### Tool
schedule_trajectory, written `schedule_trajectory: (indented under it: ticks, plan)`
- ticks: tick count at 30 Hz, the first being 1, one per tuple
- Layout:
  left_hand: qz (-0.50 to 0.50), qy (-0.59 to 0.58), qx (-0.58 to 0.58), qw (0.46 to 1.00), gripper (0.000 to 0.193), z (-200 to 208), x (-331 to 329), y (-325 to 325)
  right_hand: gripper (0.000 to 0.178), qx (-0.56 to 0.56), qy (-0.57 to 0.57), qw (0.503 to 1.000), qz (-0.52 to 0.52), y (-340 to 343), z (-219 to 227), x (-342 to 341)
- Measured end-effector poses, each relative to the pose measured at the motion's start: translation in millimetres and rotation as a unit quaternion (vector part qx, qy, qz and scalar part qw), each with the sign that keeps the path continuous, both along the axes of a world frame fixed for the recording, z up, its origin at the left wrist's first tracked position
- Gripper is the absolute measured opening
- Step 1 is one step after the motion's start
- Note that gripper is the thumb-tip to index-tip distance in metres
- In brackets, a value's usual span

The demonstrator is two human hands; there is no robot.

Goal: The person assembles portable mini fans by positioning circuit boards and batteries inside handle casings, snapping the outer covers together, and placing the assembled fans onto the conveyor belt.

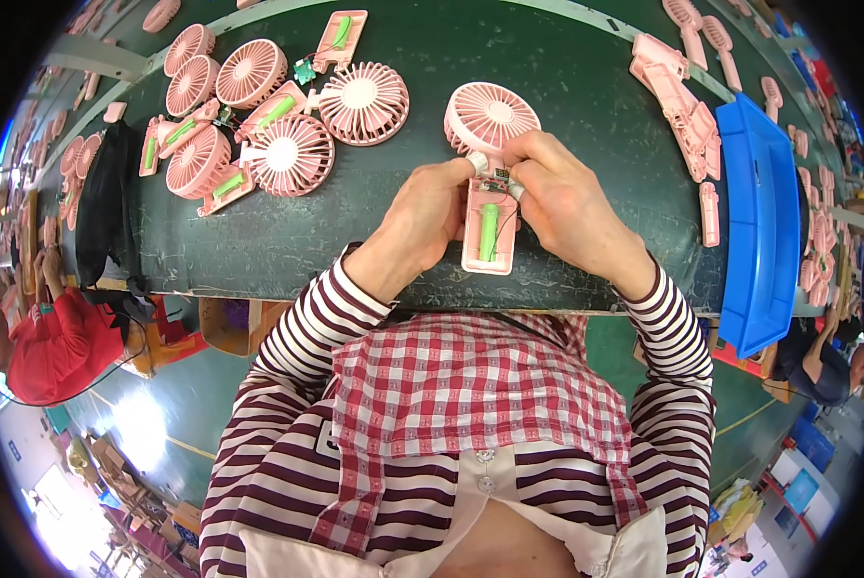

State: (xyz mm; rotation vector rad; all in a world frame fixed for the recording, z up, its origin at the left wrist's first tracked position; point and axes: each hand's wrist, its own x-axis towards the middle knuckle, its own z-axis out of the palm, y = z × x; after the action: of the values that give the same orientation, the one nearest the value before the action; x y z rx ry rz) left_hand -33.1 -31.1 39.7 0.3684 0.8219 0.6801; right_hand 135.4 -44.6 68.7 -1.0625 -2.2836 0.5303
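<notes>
In front of me is a pink handheld fan (pixel 494 114) with its round grille pointing away and its handle toward me. The handle's back is off, so a green battery (pixel 490 231), thin wires and a small circuit board (pixel 495 182) show inside. My left hand (pixel 420 220) grips the handle's left side, thumb near the board. My right hand (pixel 569 200) pinches at the neck from the right, fingers pressed together by the board. White covers wrap some fingertips. Whatever small part may sit between the right fingers is hidden.
Several pink fans (pixel 289 154) with opened handles and green batteries lie at the left of the dark green table (pixel 586 87). Pink handle covers (pixel 684 111) are piled at the right, beside a blue tray (pixel 757 222). People sit at both far sides.
</notes>
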Motion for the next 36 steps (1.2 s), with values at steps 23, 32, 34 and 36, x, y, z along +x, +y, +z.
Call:
schedule_trajectory:
  ticks: [23,32,34,36]
  plan:
    - [-0.079,0.080,0.108,0.988,0.024,-13,-11,-8,0.012,0.039,-0.142,0.989,0.032,-1,-2,-8]
    - [-0.063,0.099,0.105,0.988,0.023,-9,-8,-12,0.012,0.057,-0.165,0.984,-0.029,-10,-3,-9]
    - [-0.058,0.106,0.086,0.989,0.023,-10,-7,-12,0.012,0.047,-0.171,0.983,-0.039,-11,-6,-9]
    - [-0.055,0.114,0.067,0.990,0.022,-12,-5,-13,0.011,0.036,-0.178,0.982,-0.050,-11,-9,-9]
